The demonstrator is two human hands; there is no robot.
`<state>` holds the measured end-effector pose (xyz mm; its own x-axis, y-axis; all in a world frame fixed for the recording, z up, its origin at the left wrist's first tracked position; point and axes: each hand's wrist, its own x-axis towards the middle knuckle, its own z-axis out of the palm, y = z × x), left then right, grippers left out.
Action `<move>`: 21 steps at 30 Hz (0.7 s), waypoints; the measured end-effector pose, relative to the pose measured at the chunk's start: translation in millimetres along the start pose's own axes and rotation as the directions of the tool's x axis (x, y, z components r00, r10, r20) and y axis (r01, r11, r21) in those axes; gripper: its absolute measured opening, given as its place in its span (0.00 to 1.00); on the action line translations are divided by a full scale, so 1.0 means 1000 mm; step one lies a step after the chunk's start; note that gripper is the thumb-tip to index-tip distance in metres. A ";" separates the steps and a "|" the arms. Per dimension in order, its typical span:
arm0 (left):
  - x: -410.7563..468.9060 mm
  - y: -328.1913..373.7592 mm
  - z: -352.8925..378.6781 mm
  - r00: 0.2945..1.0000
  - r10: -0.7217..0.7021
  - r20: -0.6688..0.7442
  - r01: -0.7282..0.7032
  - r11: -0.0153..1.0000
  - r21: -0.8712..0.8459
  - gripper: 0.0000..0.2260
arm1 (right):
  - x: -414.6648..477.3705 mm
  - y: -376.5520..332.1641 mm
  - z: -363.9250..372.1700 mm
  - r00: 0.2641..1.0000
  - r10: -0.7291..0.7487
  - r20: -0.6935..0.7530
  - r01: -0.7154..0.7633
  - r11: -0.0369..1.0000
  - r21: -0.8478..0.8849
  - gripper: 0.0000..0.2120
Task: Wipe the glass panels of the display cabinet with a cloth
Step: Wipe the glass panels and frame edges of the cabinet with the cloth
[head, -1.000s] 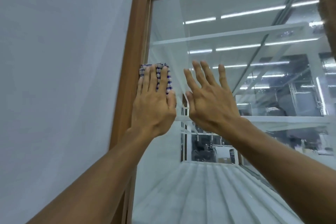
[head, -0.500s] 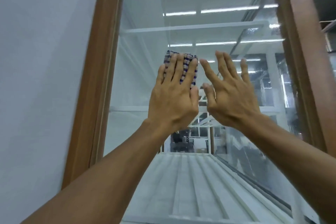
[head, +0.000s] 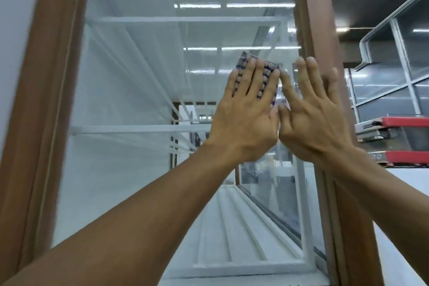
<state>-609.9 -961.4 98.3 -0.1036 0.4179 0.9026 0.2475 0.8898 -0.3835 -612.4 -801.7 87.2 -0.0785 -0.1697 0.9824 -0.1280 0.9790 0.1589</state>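
Head view, looking up along the front of the cabinet.

- Tall clear glass front panel (head: 139, 81) set in a brown wooden frame (head: 46, 100). It fills the left and centre of the frame. White shelves (head: 185, 18) show through it.
- Folded blue-and-white checked cloth (head: 269, 68) lies flat on the glass, right of centre in the upper half. It is close to the right-hand upright of the frame.
- Left hand (head: 243, 121): flat, fingers straight and slightly spread, pressing the cloth to the pane. Only the cloth's top edge and strips between the fingers show.
- Right hand (head: 318, 118): flat and wide, fingers straight, holding nothing. It is just beside the left hand, thumbs nearly meeting, and its outer fingers overlap the right upright. Cannot tell whether the palm bears on the glass.
- Far right, outside the cabinet: grey glazed partitions and a red-edged object (head: 406, 122), blurred.

Progress, as a judgement: wiping is under way on this front panel, with the cloth at its right edge. The glass shows no streaks or damp marks, so the cleaned part cannot be told from the rest. The lower stretch sits well below the cloth. A side pane (head: 278, 193) in the lower right has no cloth on it. Likely much remains.
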 end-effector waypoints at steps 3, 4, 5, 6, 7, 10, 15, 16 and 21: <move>0.007 0.002 0.004 1.000 -0.022 0.011 0.022 1.000 0.003 0.29 | -0.015 0.017 0.003 0.997 0.037 -0.064 -0.026 0.987 0.156 0.32; 0.014 0.005 0.004 0.997 -0.073 0.003 0.073 0.997 -0.002 0.29 | -0.021 0.020 0.004 0.993 0.061 -0.100 -0.035 0.971 0.238 0.31; 0.022 0.012 0.005 0.995 -0.105 -0.002 0.105 0.994 -0.011 0.29 | -0.026 0.021 0.004 0.987 0.090 -0.133 -0.045 0.950 0.310 0.30; 0.027 0.021 0.006 0.995 -0.101 0.000 0.101 0.995 -0.022 0.29 | -0.031 0.022 0.005 0.981 0.114 -0.159 -0.050 0.931 0.361 0.30; 0.029 0.032 0.009 0.998 -0.065 0.008 0.065 0.998 -0.025 0.29 | -0.035 0.023 0.006 0.976 0.128 -0.175 -0.049 0.917 0.395 0.29; 0.010 0.060 0.022 0.996 0.070 0.050 -0.069 0.997 -0.019 0.29 | -0.045 0.029 0.006 0.973 0.140 -0.184 -0.042 0.889 0.457 0.29; -0.042 0.042 0.024 0.994 0.111 0.001 -0.111 0.994 -0.016 0.28 | -0.058 0.013 0.008 0.993 0.052 -0.107 -0.035 0.986 0.160 0.31; -0.048 0.032 0.022 0.996 0.089 -0.012 -0.089 0.996 -0.011 0.28 | -0.059 0.007 0.010 0.996 0.015 -0.088 -0.007 0.996 0.089 0.31; -0.075 -0.018 0.007 0.999 0.008 -0.053 -0.008 1.000 0.003 0.29 | -0.050 -0.030 0.018 0.999 -0.011 -0.053 0.016 0.995 0.098 0.31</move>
<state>-613.7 -1007.4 36.6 -0.0509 0.4145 0.9086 0.2450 0.8872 -0.3910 -622.0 -825.0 31.9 -0.0241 -0.1744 0.9844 -0.2252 0.9603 0.1646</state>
